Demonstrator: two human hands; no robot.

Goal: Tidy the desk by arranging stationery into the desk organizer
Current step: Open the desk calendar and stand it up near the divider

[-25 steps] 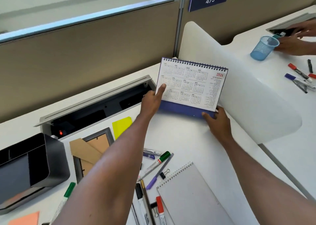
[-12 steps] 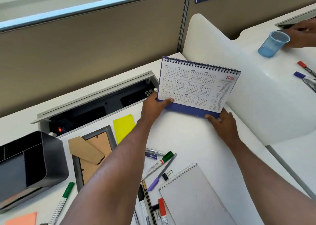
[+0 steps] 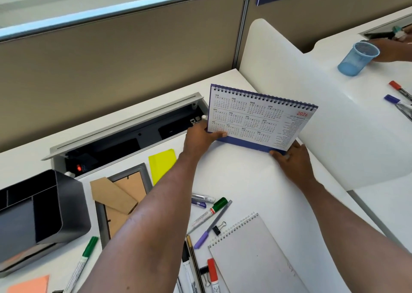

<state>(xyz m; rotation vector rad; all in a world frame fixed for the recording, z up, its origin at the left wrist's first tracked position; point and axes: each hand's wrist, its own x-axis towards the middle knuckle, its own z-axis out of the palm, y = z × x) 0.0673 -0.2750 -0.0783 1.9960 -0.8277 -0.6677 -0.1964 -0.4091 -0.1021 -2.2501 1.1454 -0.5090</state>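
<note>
A spiral-bound 2026 desk calendar (image 3: 256, 119) with a purple base stands at the back of the white desk, beside the white divider. My left hand (image 3: 200, 138) grips its lower left corner, thumb on the page. My right hand (image 3: 292, 159) holds its lower right corner at the base. The black desk organizer (image 3: 42, 210) sits at the far left, its compartments showing. Several markers and pens (image 3: 209, 212) lie scattered between my arms, near a spiral notebook (image 3: 252, 255).
An open cable tray (image 3: 124, 136) runs along the back. A picture frame with cardboard (image 3: 120, 194), yellow sticky notes (image 3: 162, 163) and an orange note (image 3: 29, 286) lie on the desk. Past the divider (image 3: 334, 119), another person's hand holds a blue mesh cup (image 3: 356, 58).
The calendar has come down and shifted slightly right toward the divider, its base now at the desk. My left thumb slid lower on the page.
</note>
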